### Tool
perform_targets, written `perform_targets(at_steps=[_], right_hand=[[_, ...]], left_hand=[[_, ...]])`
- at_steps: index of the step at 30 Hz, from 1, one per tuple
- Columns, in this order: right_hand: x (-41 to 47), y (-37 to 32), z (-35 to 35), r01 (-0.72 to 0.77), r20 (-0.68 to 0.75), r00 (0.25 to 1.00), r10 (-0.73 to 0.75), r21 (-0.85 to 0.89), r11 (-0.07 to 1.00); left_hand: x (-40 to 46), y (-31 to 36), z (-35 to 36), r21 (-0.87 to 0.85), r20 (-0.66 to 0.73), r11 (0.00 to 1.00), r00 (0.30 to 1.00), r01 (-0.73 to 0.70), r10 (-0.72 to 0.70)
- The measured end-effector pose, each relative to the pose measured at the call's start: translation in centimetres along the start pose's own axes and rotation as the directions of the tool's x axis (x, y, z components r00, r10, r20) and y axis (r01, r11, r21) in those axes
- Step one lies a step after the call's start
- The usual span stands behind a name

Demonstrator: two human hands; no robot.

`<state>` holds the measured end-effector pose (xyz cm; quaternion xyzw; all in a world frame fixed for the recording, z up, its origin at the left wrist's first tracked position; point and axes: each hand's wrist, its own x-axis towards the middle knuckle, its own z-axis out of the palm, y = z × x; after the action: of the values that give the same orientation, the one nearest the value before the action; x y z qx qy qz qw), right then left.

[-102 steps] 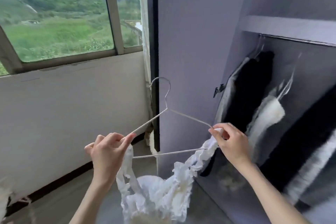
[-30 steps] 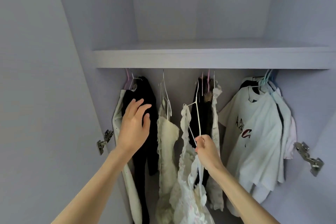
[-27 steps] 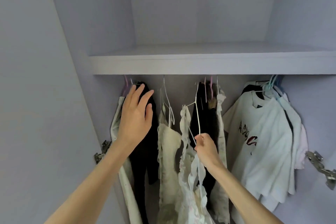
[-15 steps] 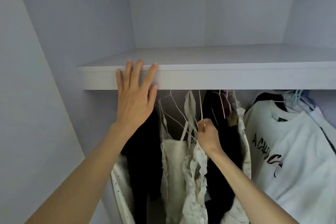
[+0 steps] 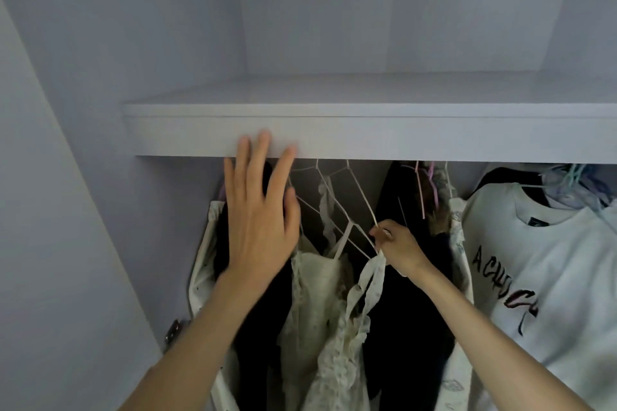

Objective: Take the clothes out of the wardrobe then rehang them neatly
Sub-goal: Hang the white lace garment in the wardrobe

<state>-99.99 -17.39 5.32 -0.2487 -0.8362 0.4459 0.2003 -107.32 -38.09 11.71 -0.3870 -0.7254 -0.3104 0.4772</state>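
Lilac wardrobe shelf (image 5: 367, 130) overhangs the hanging clothes. Left hand (image 5: 260, 210) is spread flat with straight fingers against the dark garment (image 5: 253, 327). Right hand (image 5: 397, 245) pinches the wire hanger (image 5: 359, 197) carrying 1 limp, light ruffled top (image 5: 344, 344); grip the stiff wire, since the fabric looks soft and prone to slipping off.

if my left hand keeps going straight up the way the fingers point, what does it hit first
Most likely the front edge of the wardrobe shelf. The left hand is open, and its fingertips already overlap that edge in the picture; whether they touch it or sit just in front can't be told.
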Motion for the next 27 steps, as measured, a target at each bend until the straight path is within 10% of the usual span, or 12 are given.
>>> perform_targets(at_steps=[5,10,14,21,27], right_hand=[[-0.9,0.9,-1.3,-0.014,0.078,0.997,-0.005,0.235,0.972],[-1.6,1.5,-0.6,0.011,0.091,0.995,-0.034,0.238,0.971],[-2.0,1.6,-0.8,0.03,0.011,0.999,-0.033,0.235,0.971],[-2.1,2.6,0.1,0.072,-0.121,0.991,-0.051,0.175,0.982],[-1.7,1.8,5.0,0.206,-0.175,0.965,-0.196,0.047,0.977]], left_hand=[[-7.4,1.6,6.1,-0.211,0.318,0.944,0.931,0.254,-0.179],[-4.3,4.1,12.2,-0.288,0.773,0.481,0.497,0.828,-0.393],[-3.6,4.5,14.7,-0.209,0.764,0.402,0.406,0.891,-0.502],[-5.5,1.7,11.6,-0.267,0.654,0.618,0.61,0.74,-0.448],[-3.7,2.0,11.2,-0.239,0.802,0.775,0.569,0.584,-0.181]])
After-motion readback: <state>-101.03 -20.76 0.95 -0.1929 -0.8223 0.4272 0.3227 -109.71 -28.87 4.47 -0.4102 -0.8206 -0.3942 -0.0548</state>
